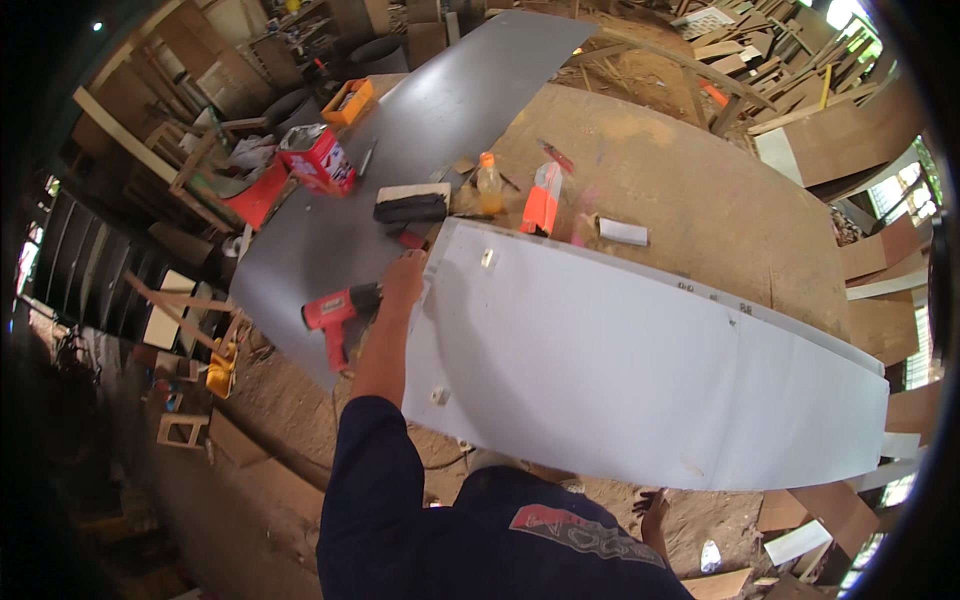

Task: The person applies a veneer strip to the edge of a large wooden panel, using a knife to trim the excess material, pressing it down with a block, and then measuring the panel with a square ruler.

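A long white panel with small fittings on its face and a raised far edge lies across the near side of the worktable. My left hand is at the panel's left edge, near its far corner, with the fingers closed over that edge. Just left of this arm rests a red heat gun with a dark nozzle, lying on a grey sheet. Below the panel's near edge is my right hand, small in view, its fingers apart and nothing visible in them.
On the worktable are an orange-capped bottle, an orange-and-white tool, a small white block and a black-and-cream block. A red tin and an orange tray stand farther left. Wood offcuts pile up at far right.
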### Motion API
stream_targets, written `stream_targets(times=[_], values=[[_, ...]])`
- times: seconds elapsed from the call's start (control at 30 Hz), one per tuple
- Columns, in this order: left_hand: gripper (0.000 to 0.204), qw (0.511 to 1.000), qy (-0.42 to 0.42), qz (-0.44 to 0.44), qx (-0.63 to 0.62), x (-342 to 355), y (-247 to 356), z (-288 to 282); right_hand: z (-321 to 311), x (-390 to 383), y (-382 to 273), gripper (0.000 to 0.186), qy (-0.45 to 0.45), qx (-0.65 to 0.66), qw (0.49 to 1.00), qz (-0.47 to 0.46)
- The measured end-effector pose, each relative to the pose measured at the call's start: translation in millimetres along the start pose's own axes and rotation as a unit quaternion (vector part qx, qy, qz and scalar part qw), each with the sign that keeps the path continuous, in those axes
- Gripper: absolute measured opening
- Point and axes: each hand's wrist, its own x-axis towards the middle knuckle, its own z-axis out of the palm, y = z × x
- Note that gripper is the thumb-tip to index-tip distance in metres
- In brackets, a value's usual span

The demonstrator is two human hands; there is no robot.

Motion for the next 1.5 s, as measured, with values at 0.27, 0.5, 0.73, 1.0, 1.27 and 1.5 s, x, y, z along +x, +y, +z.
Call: stream_targets(times=[0.27,0.5,0.73,1.0,1.27,1.5], values=[[0.047,0.973,-0.1,0.129,0.161,103.2,-78.5,34.5,10.8,-10.8,-7.0,0.082,0.088,-0.015,0.996,0.022],[0.039,0.977,-0.134,0.155,-0.06,118.8,-35.6,-38.1,24.0,-26.9,-10.3,0.085,0.11,-0.022,0.994,0.006],[0.048,0.674,-0.051,-0.009,-0.737,103.6,-39.6,-57.7,28.5,-22.8,-4.5,0.083,0.124,-0.005,0.992,-0.007],[0.059,0.539,0.031,0.003,-0.842,85.9,-45.2,-111.7,20.7,-20.8,-13.0,0.081,0.12,-0.033,0.992,-0.014],[0.071,0.54,0.063,0.117,-0.831,-18.9,39.3,-175.0,14.6,-46.2,-68.5,0.063,0.032,-0.227,0.973,0.03],[0.075,0.407,-0.069,0.147,-0.899,-132.9,156.6,-152.2,118.9,-100.1,-257.5,0.027,-0.204,-0.135,0.948,-0.205]])
